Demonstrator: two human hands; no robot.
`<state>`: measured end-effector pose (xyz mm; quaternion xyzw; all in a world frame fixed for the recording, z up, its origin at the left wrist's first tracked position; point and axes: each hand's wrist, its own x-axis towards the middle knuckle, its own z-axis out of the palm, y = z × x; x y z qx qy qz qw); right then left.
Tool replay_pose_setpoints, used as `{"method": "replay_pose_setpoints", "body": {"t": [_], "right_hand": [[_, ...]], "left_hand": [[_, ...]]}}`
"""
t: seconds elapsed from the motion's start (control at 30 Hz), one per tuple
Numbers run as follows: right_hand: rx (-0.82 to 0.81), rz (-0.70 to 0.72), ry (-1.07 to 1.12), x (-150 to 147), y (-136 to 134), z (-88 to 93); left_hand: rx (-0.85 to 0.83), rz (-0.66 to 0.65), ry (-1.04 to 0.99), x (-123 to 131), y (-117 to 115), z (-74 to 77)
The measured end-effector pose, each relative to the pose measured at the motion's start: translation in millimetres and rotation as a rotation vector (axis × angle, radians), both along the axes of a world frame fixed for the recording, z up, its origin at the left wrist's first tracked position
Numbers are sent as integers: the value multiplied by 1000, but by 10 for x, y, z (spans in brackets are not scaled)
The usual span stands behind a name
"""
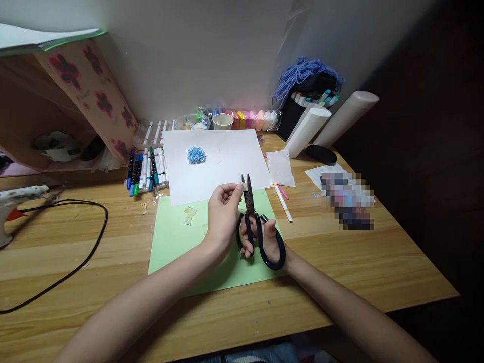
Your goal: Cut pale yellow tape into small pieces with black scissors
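Note:
My right hand (266, 237) grips black-handled scissors (252, 222), fingers through the loops, blades pointing up and slightly apart. My left hand (223, 214) pinches a small pale scrap of paper (245, 187) held right at the blade tips. Both hands hover over a light green sheet (177, 242) lying on the wooden desk (340, 262). A few small pale cut pieces (189, 215) rest on the green sheet. Behind it lies a white sheet (223, 171) with a little heap of blue shredded bits (196, 155).
Markers (146, 169) lie in a row left of the white sheet. A glue gun (17, 201) and black cable (75, 252) are at far left. A paper cup (223, 121), coloured clay packs (249, 120), a marker holder with blue yarn (306, 80) and two white cylinders (328, 121) stand at the back.

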<state>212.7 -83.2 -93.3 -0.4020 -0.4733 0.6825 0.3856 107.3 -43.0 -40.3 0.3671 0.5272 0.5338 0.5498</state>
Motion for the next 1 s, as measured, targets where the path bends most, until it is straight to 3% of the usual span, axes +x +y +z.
{"method": "replay_pose_setpoints", "body": {"t": [0.5,1.0], "right_hand": [[6,37,-18,44,42,45],[96,55,-57,90,31,-69]], "left_hand": [[0,6,-37,-14,15,-44],[-12,2,-35,-7,-10,-25]]}}
